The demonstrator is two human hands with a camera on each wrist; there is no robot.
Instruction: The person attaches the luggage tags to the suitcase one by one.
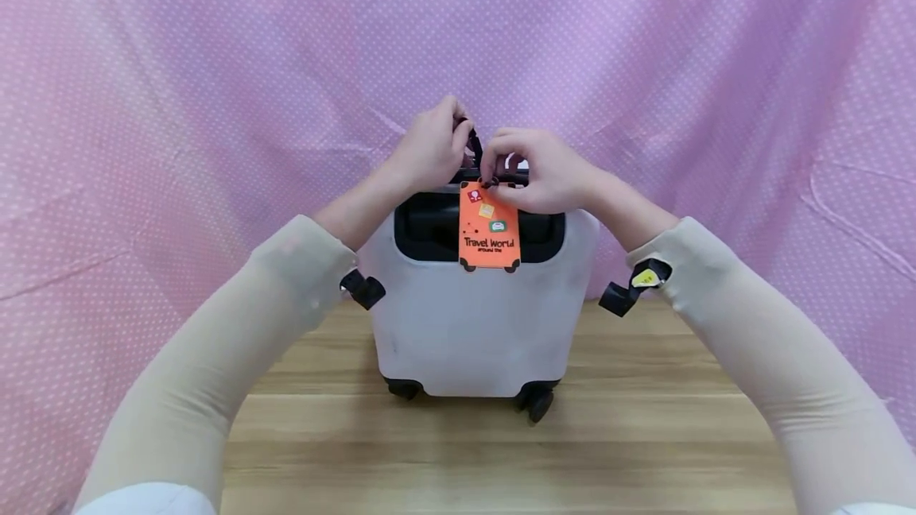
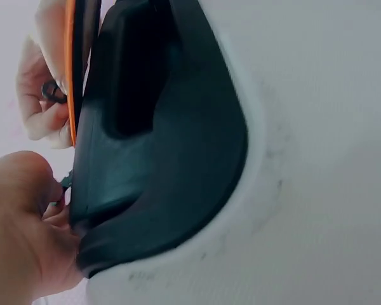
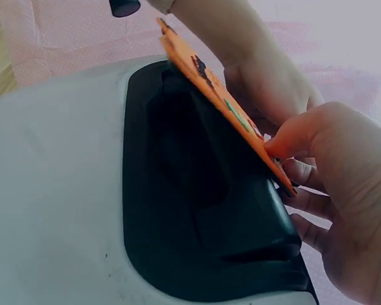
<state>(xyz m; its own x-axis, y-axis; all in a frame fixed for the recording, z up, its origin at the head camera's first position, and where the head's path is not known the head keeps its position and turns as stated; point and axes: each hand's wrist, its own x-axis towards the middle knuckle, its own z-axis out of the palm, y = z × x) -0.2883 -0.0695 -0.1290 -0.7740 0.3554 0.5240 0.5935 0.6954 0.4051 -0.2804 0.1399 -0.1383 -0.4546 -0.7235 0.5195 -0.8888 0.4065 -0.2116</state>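
Note:
A pale suitcase [image 1: 479, 324] with a black recessed panel [image 1: 429, 225] at its top stands upright on its wheels. Against that panel hangs an orange luggage tag [image 1: 490, 229] printed "Travel World". My left hand [image 1: 435, 143] pinches a black strap [image 1: 477, 148] above the suitcase top. On the other side, my right hand [image 1: 547, 169] holds the strap's lower part at the tag's top edge, thumb near the tag's face. The right wrist view shows the tag [image 3: 222, 105] edge-on, tilted off the panel. A small black loop [image 2: 51, 92] shows by the right fingers in the left wrist view.
Wooden flooring [image 1: 501, 459] lies under and in front of the suitcase. Pink dotted cloth [image 1: 272, 38] hangs behind and at both sides. A black caster wheel [image 1: 540, 404] shows at the suitcase's lower right. Black wrist mounts stick out from both sleeves.

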